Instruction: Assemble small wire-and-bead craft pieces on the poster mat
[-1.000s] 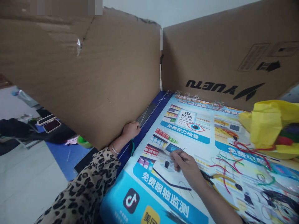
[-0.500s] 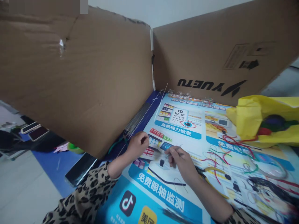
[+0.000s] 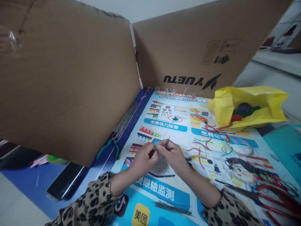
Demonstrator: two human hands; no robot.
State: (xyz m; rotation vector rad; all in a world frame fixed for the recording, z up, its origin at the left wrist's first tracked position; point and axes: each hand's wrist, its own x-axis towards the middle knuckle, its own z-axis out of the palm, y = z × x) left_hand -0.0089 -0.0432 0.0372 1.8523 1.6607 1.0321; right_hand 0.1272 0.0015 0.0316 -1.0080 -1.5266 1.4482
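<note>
My left hand [image 3: 146, 157] is closed in a pinch, its fingertips nearly against those of my right hand [image 3: 171, 154]. A thin light strand [image 3: 171, 121] rises from between the hands toward the back of the printed mat [image 3: 166, 212]. My right hand pinches a thin wire whose dark end [image 3: 168, 139] sticks up above its fingers. Whether my left fingers grip the same wire is hidden. Below the hands, a thin wire loop [image 3: 169, 176] lies on the mat, with a bundle of dark wires [image 3: 174, 207] nearer the front edge.
Cardboard panels [image 3: 77, 81] stand behind and left. Teal-handled pliers [image 3: 108, 147] and grey wires [image 3: 125, 121] lie left. Right are a yellow bag [image 3: 251, 94], red and green cords [image 3: 207, 142], yellow-handled pliers [image 3: 199, 157] and red-handled scissors [image 3: 270, 196]. A phone [image 3: 66, 180] is front left.
My left hand has come over to my right hand, and their fingertips now nearly meet. The view has turned rightward, showing more of the yellow bag and the scissors.
</note>
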